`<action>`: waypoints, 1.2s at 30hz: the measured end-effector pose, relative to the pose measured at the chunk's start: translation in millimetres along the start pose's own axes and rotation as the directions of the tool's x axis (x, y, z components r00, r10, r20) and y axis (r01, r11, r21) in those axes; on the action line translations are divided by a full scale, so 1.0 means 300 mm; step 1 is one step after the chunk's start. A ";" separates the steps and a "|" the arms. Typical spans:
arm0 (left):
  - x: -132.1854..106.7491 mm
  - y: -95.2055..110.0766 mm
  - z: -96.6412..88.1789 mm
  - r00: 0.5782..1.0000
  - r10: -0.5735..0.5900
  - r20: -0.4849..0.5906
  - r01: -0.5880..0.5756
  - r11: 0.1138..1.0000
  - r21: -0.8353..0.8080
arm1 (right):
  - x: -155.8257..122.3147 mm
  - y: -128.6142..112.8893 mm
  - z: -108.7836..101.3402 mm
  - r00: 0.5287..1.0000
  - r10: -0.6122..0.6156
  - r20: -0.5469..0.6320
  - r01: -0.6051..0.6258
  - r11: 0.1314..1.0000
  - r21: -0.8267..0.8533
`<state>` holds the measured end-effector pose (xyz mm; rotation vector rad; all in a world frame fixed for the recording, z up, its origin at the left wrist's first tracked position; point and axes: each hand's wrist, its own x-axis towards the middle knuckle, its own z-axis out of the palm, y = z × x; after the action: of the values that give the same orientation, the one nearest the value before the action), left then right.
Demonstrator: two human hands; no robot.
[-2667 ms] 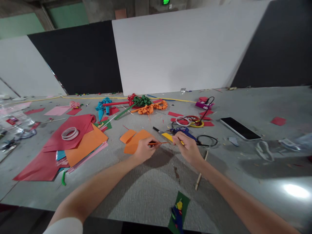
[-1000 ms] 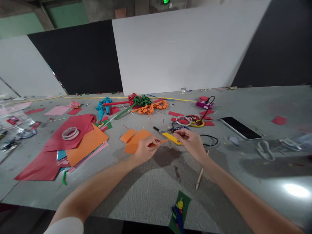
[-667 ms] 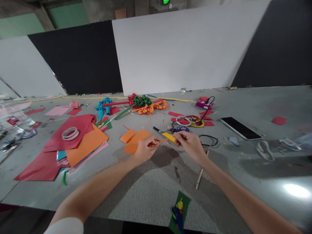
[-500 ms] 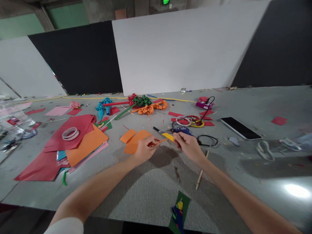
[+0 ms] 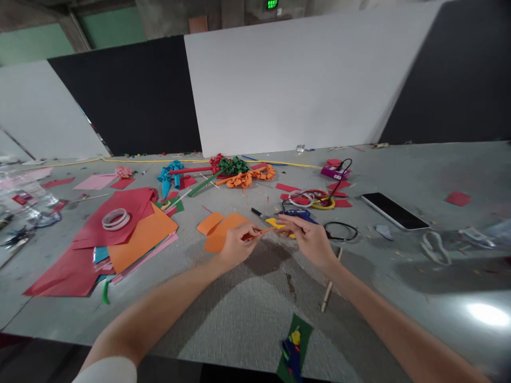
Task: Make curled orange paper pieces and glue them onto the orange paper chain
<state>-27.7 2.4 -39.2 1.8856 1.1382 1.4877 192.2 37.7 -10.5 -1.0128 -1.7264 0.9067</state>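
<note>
My left hand [image 5: 238,242] is closed in a pinch on a narrow orange paper strip [image 5: 265,231]. The strip points right, toward my right hand [image 5: 305,234], whose fingers stretch left and close around its far end. Partly covered by those fingers, a yellow piece [image 5: 273,222] lies behind, with a slim dark-ended tool [image 5: 257,211] beside it. Just beyond my right hand sits a blue glue gun [image 5: 301,213], partly hidden. Cut orange paper [image 5: 223,229] lies flat by my left hand.
Left are red paper sheets [image 5: 80,271] with a tape roll [image 5: 115,219] on top. Curled paper flowers [image 5: 235,169] lie at the back. Right are cables [image 5: 341,236], a phone [image 5: 395,210] and a wooden stick [image 5: 327,294]. A green card [image 5: 305,332] is at the front edge.
My right hand's fingers have gone from curled to more stretched out, reaching left along the strip. My left hand stays in place, pinching the strip.
</note>
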 end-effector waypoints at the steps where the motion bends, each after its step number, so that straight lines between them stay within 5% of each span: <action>1: 0.000 0.000 0.000 1.000 0.003 0.002 -0.003 1.000 -0.002 | 0.000 0.004 0.001 1.000 0.002 0.005 -0.002 1.000 0.013; 11: -0.003 -0.005 0.000 1.000 0.008 0.002 -0.008 1.000 0.019 | -0.013 -0.051 0.001 0.990 0.143 0.005 -0.141 0.979 -0.144; 19: 0.000 -0.003 0.000 0.998 0.068 -0.010 -0.068 0.997 0.020 | -0.009 -0.047 -0.001 0.993 -0.074 -0.092 0.031 0.913 -0.406; 23: -0.002 0.003 0.004 0.978 0.203 -0.044 -0.200 0.978 0.060 | -0.009 -0.049 0.008 0.994 -0.110 -0.027 0.097 0.949 -0.301; 29: -0.013 0.016 0.006 0.934 0.357 0.009 -0.355 0.925 0.133 | -0.024 -0.032 0.036 0.994 -0.019 0.104 0.028 0.996 -0.079; 36: -0.009 0.017 0.006 0.927 0.362 0.095 -0.373 0.917 0.140 | -0.034 -0.049 0.055 0.984 -0.106 0.140 0.146 0.938 -0.314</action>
<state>-24.7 -2.5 -37.2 2.3427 0.9257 1.5474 175.7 20.4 -5.9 -1.0581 -2.0660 0.6245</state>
